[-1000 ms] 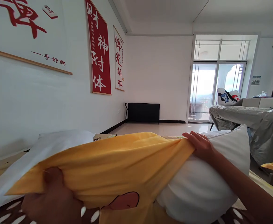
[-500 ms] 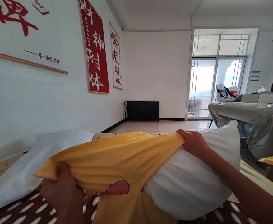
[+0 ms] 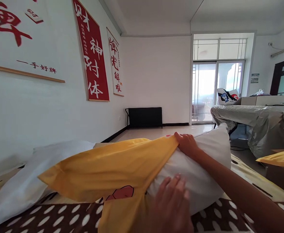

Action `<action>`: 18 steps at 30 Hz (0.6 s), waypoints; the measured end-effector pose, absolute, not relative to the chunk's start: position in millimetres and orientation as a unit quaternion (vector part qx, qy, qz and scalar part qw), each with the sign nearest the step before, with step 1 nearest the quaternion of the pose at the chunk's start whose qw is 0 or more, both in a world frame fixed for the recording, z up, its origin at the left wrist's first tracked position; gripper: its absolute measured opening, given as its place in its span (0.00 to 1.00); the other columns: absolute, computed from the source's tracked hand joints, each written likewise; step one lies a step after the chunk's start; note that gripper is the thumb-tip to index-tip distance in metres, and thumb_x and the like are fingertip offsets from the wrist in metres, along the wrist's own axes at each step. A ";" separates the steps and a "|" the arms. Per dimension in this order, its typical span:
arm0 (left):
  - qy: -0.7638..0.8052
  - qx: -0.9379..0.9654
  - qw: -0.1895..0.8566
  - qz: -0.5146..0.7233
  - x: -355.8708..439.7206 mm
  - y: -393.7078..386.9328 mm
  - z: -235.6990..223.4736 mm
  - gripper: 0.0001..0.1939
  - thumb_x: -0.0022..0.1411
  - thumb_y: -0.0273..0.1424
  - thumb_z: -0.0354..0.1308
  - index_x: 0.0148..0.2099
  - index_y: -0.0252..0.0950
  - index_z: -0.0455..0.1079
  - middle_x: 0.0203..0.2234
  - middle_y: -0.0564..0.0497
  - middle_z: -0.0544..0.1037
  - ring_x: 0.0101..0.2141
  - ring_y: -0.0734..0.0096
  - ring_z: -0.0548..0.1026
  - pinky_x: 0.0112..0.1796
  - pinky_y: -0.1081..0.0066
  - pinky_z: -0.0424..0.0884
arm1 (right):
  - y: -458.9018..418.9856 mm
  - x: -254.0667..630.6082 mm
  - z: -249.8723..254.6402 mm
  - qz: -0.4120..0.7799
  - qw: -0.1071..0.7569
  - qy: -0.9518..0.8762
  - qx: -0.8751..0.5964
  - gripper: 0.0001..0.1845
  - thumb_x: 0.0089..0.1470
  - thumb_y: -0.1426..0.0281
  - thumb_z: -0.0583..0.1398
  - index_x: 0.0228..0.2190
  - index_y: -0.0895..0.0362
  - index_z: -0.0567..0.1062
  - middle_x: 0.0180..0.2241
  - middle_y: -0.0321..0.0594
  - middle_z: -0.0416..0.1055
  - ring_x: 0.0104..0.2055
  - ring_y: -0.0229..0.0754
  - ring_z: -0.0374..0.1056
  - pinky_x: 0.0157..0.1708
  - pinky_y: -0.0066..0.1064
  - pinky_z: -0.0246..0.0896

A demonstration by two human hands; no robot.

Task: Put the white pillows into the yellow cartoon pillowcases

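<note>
A yellow pillowcase [image 3: 108,168] with a pink printed patch lies spread across the middle, partly pulled over a white pillow [image 3: 205,191]. The pillow's right part sticks out of the case. My right hand [image 3: 187,145] is closed on the upper edge of the case's opening, beside the pillow's top. Lower down, my left hand [image 3: 171,204] is slightly blurred, its fingers stretched out over the pillow near the lower edge of the opening. Whether its fingertips touch the pillow I cannot tell. The case's left corner lies free.
Another white pillow [image 3: 18,191] lies at the left by the wall. Underneath is a brown blanket [image 3: 66,218] with white spots. Another yellow cloth [image 3: 278,158] is at the right edge, before a plastic-covered table [image 3: 258,119]. A black folded panel [image 3: 144,117] stands by the far wall.
My left hand has let go of the pillowcase's left corner and moved right to the pillow. My right hand still grips the opening's edge; it and the pillow appear farther left in view.
</note>
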State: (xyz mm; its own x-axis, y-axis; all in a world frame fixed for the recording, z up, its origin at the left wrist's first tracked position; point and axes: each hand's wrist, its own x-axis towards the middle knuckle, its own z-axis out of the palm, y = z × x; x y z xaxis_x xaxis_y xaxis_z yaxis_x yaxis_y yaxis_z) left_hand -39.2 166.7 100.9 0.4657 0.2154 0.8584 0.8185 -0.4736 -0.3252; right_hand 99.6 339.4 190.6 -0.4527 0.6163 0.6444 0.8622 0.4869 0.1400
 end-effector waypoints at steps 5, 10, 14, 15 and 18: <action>-0.519 -0.756 0.288 -0.276 2.5 231.7 104.7 0.34 0.59 0.35 0.53 0.66 0.39 0.49 0.65 0.45 0.53 0.61 0.54 0.57 0.55 0.54 0.64 | 320.8 113.3 210.1 -0.289 0.280 -0.828 -0.390 0.13 0.58 0.78 0.48 0.35 0.61 0.72 0.31 0.47 0.75 0.34 0.43 0.68 0.31 0.33 0.45; -0.585 -0.723 0.169 -0.328 -10.9 252.4 133.9 0.38 0.58 0.40 0.56 0.67 0.43 0.45 0.62 0.45 0.59 0.59 0.55 0.61 0.57 0.57 0.60 | 301.4 129.6 226.5 -0.421 0.422 -0.747 -0.296 0.13 0.61 0.74 0.49 0.32 0.60 0.73 0.21 0.38 0.70 0.25 0.38 0.61 0.27 0.32 0.44; -0.603 -0.697 0.199 -0.332 -11.9 250.9 156.2 0.26 0.60 0.42 0.53 0.59 0.40 0.63 0.55 0.43 0.69 0.55 0.49 0.67 0.56 0.53 0.60 | 271.1 131.3 239.4 -0.469 0.537 -0.683 -0.156 0.12 0.55 0.81 0.50 0.34 0.59 0.72 0.27 0.38 0.71 0.29 0.38 0.62 0.31 0.30 0.49; -0.606 -0.695 0.209 -0.326 -13.7 251.2 160.4 0.22 0.61 0.41 0.51 0.56 0.39 0.67 0.52 0.43 0.72 0.53 0.47 0.68 0.56 0.52 0.60 | 262.3 130.2 242.0 -0.455 0.539 -0.696 -0.133 0.13 0.53 0.82 0.50 0.34 0.58 0.71 0.27 0.39 0.70 0.30 0.38 0.62 0.32 0.30 0.51; -0.612 -0.691 0.220 -0.315 -24.6 257.1 169.1 0.17 0.63 0.33 0.47 0.48 0.34 0.73 0.44 0.39 0.77 0.50 0.44 0.70 0.54 0.47 0.58 | 240.2 124.3 247.0 -0.386 0.509 -0.764 -0.089 0.14 0.47 0.82 0.49 0.30 0.58 0.70 0.21 0.36 0.66 0.26 0.39 0.58 0.32 0.30 0.52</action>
